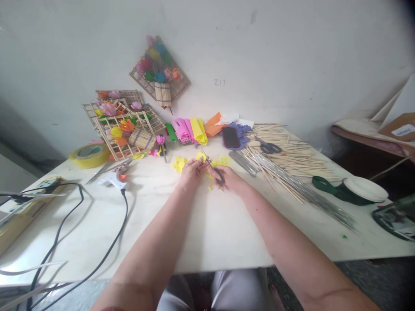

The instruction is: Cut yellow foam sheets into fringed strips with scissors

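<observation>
My right hand (226, 178) is closed around the dark handles of a pair of scissors (219, 175), whose blades point up and to the left. Just left of it, my left hand (193, 169) pinches a small piece of yellow paper (200, 157) beside the blades. Whether the blades touch the paper, I cannot tell. Yellow cut-outs (179, 164) lie to the left of my left hand, and thin yellow scraps (223, 160) lie behind my right hand on the white table (220, 233).
Rolled coloured paper (183, 130), a phone (230, 137), more scissors (270, 147) and many wooden sticks (292, 157) lie behind and right. Left are a glue gun (114, 179), a tape roll (90, 154), stick frames with paper flowers (123, 129), a power strip (32, 211) and trailing cables.
</observation>
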`<state>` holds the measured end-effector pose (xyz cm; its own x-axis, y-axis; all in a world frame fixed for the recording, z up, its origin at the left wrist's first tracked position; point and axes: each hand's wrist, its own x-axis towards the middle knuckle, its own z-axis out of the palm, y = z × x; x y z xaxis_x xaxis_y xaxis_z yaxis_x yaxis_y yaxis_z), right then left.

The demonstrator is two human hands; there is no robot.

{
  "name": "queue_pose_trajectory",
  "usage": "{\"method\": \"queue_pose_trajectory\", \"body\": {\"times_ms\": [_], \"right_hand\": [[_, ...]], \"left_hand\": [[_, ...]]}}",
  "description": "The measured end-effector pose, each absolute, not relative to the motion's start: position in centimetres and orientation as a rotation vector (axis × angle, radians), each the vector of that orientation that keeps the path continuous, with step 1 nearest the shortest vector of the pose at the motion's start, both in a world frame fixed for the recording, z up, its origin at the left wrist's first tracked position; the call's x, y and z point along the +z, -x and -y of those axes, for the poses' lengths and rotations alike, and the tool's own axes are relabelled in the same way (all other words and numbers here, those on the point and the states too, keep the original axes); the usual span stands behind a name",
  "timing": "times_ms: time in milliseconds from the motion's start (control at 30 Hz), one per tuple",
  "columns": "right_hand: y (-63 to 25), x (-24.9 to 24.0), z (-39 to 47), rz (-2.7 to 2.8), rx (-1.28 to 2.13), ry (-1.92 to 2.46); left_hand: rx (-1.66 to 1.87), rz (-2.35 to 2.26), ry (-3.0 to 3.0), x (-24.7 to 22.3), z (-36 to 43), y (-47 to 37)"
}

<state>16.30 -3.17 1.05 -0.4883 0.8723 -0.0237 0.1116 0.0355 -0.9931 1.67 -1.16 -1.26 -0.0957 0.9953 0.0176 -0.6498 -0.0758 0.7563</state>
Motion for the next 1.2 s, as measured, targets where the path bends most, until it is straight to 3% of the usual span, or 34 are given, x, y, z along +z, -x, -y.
{"method": "queue_pose_trajectory", "body": {"times_ms": [1200], "right_hand": [[-15.86,0.64,2.75,1.528,1.637,0.993]], "left_hand": [[1.588,-0.679,-0.598,-1.42,0.88,-1.59]]}}
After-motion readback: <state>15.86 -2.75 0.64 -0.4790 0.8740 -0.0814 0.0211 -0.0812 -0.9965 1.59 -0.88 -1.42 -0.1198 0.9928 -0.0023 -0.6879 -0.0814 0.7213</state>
